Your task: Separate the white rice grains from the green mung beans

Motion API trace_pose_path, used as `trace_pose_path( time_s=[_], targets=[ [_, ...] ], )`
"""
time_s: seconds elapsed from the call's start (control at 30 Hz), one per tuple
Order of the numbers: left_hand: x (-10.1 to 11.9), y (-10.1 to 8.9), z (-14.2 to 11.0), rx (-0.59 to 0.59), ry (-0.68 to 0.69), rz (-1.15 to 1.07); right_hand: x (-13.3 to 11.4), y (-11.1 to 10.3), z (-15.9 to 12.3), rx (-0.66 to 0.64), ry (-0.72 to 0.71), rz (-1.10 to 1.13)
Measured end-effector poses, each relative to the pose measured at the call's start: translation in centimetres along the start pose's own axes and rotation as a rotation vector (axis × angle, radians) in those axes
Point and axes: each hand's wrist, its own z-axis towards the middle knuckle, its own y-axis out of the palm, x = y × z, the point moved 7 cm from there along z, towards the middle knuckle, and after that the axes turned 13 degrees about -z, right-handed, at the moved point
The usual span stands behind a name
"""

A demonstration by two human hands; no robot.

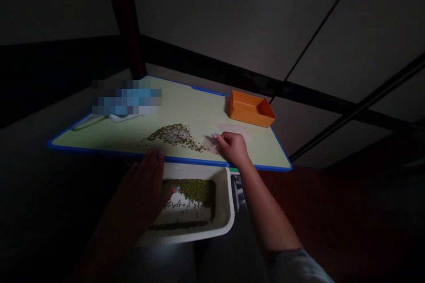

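Note:
A loose heap of small green beans mixed with pale grains (174, 134) lies on the tabletop (195, 110). Just right of the heap, my right hand (234, 147) rests over the table with its fingers curled and the thumb pressed to the forefinger. Whatever is in that pinch, if anything, is too small to make out. My left hand (146, 185) is stretched out, its fingertips at the table's near edge and its thumb over a white tub (229, 203). Inside the tub are many green beans (199, 189), banked toward its far side.
An orange open box (254, 117) stands at the table's back right. At the left, a pixelated blue item (129, 99) sits on something white. Blue trim (199, 160) borders the table. A pale panelled wall or cabinet (226, 17) rises behind it.

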Motion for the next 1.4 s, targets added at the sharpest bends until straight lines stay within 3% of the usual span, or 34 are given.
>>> trace_pose_path(
  time_s=[0.43,0.67,1.4],
  targets=[
    [-0.17,0.38,-0.22,0.051,0.023,-0.016,1.04,0.15,0.1,-0.016,0.127,-0.002],
    [-0.01,0.07,-0.16,0.05,0.036,0.001,0.93,0.35,-0.25,-0.055,0.072,0.092],
    [-0.24,0.21,-0.16,0.038,-0.012,-0.03,0.15,-0.39,0.26,-0.017,0.091,-0.165]
  ],
)
